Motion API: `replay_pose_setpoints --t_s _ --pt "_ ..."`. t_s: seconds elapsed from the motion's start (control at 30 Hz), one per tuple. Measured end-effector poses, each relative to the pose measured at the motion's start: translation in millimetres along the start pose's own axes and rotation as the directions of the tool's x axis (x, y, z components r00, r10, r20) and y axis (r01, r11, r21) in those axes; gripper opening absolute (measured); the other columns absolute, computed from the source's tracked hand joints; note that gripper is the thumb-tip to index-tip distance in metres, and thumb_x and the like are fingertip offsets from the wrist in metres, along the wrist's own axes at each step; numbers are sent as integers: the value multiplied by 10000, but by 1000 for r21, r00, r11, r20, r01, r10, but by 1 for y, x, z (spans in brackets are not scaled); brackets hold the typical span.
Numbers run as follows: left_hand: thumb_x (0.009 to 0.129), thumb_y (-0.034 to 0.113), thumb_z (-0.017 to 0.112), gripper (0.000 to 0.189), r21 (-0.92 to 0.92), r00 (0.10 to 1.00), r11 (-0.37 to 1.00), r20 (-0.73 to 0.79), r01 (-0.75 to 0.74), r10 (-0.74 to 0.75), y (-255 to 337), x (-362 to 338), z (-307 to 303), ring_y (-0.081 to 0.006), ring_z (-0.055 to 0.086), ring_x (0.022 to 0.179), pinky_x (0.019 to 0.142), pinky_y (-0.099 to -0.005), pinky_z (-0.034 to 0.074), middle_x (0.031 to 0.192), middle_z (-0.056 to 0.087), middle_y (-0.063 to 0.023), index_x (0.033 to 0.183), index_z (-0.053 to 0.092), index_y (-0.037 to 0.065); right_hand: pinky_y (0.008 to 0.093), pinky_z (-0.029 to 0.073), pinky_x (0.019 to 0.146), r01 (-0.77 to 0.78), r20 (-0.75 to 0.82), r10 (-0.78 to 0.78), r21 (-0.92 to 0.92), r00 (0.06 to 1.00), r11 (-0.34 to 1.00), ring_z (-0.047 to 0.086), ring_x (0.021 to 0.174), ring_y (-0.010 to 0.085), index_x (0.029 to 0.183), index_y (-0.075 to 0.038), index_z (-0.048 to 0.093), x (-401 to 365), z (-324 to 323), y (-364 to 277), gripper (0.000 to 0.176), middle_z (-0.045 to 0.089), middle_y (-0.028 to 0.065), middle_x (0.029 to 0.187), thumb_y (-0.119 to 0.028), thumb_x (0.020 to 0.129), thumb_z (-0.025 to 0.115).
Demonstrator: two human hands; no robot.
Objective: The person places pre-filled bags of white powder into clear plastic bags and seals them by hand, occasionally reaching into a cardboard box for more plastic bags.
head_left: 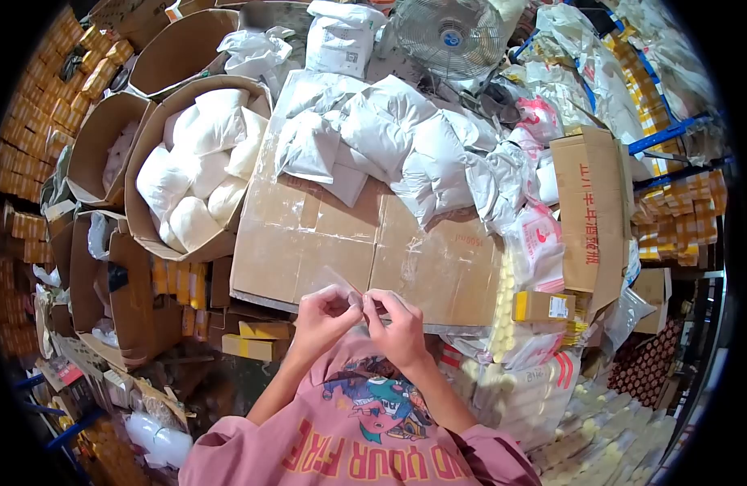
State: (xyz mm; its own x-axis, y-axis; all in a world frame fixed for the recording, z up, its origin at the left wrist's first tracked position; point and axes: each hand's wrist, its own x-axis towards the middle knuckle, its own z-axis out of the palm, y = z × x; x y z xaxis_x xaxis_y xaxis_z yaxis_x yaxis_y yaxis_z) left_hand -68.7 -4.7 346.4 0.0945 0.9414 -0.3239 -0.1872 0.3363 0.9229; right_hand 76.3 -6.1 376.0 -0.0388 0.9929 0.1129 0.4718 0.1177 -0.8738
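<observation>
My left hand [330, 312] and my right hand [393, 317] meet at the front edge of the cardboard-covered table [308, 243]. Both have their fingertips pinched together on a thin, clear plastic piece [338, 280], perhaps a small bag, that sticks up between them. Its lower part is hidden behind my fingers. Beyond my hands, several filled white bags [381, 125] lie heaped across the back of the table.
A large carton [242, 202] of round white bags stands at the left. To the right are a small yellow-taped box [543, 306], an upright carton [580, 211] and pink-printed plastic bags [542, 235]. A fan [450, 36] stands at the back.
</observation>
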Motion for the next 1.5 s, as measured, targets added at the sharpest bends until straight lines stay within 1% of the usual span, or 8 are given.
replay_pose_setpoints --t_s 0.5,0.63,0.77,0.83,1.1,1.23,1.4,1.5 --pt "920 131 624 222 -21 990 992 71 123 -121 -22 7 20 -63 580 735 649 -233 504 727 600 -22 782 560 -31 420 510 668 -35 74 37 -26 997 999 621 815 404 955 6 588 -10 -9 31 101 628 212 871 -28 864 560" --pt "940 90 554 200 143 985 982 104 125 -141 -36 10 14 -88 599 732 706 -261 539 776 622 -39 780 573 -27 425 513 661 -118 129 115 16 985 993 625 793 408 940 6 583 -12 -15 42 90 633 215 830 -44 870 555" --pt "942 181 473 281 497 969 856 104 144 -224 -11 10 31 -95 550 638 539 -256 425 719 616 -59 839 592 -52 444 516 692 -36 191 56 -104 980 994 615 846 403 988 -3 567 -15 -22 49 159 611 209 911 -83 851 570" --pt "944 157 424 292 443 968 897 231 -18 -94 -57 20 17 -155 587 633 584 -315 475 716 630 -95 863 582 -74 454 516 704 58 257 -24 -122 966 991 604 877 407 1024 -5 545 -14 -34 48 215 589 208 958 -94 831 581" --pt "908 180 489 300 669 956 743 232 -23 -179 -19 27 58 -201 596 563 549 -352 462 617 607 -150 779 605 -64 498 516 667 -10 373 126 -297 919 955 617 807 456 1001 24 493 -20 -49 62 228 601 257 892 -105 825 561" --pt "897 188 489 309 655 954 755 253 -46 -162 -8 26 71 -185 582 557 537 -339 449 606 599 -145 759 594 -67 499 504 647 -92 347 137 -142 928 986 616 752 457 972 33 503 -21 -56 70 216 615 289 787 -123 832 556" --pt "871 229 515 345 623 949 782 248 -3 -193 -46 42 43 -165 564 554 527 -320 437 563 569 -130 700 592 -61 510 484 552 -58 -91 63 57 994 997 601 630 457 881 -18 514 -19 -47 90 157 598 248 639 -173 875 537" --pt "859 253 529 351 738 942 675 238 -15 -239 -33 40 34 -209 593 561 548 -358 457 584 583 -164 729 612 -62 513 501 571 -195 -79 181 -257 980 946 622 655 442 865 33 521 -6 -66 102 217 605 266 661 -183 883 529"
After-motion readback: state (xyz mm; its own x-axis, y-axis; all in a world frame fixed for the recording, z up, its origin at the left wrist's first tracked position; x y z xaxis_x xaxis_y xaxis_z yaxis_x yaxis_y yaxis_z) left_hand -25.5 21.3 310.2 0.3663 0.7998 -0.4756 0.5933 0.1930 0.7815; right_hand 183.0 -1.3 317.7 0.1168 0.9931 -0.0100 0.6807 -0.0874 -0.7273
